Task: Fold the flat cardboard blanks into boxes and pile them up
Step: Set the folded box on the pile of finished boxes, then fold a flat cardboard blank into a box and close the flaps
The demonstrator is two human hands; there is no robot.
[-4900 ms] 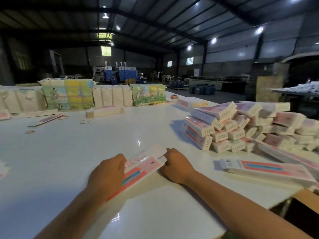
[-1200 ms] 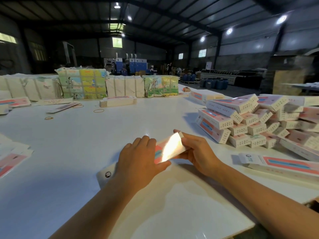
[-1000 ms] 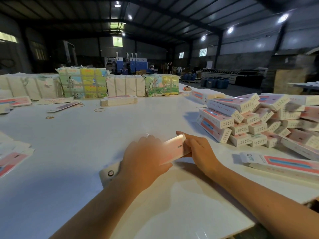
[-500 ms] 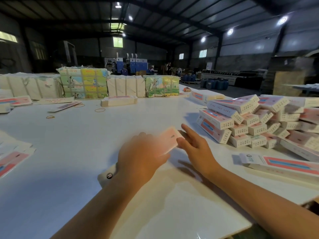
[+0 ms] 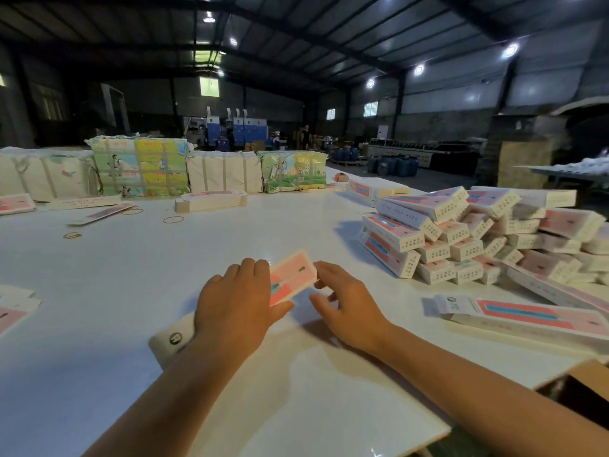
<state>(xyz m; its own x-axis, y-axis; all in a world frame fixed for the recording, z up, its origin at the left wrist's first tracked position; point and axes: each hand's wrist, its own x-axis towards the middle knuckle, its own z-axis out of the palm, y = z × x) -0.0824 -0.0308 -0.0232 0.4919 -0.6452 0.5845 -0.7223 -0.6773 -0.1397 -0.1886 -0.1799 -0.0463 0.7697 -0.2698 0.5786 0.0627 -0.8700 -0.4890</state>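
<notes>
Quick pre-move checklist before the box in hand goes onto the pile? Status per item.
1. Left hand grips the box: ok.
2. Right hand holding the box: not ok, fingers loose beside its far end.
3. Far end flap tucked shut: cannot tell, blurred.
4. Near end closed: cannot tell, mostly behind the left wrist.
5. Pile of folded boxes standing to the right: ok.
6. Bare table between box and pile: ok.

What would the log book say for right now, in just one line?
step: folding box | left hand: grips box | right hand: open beside box end | pile: right on table
</notes>
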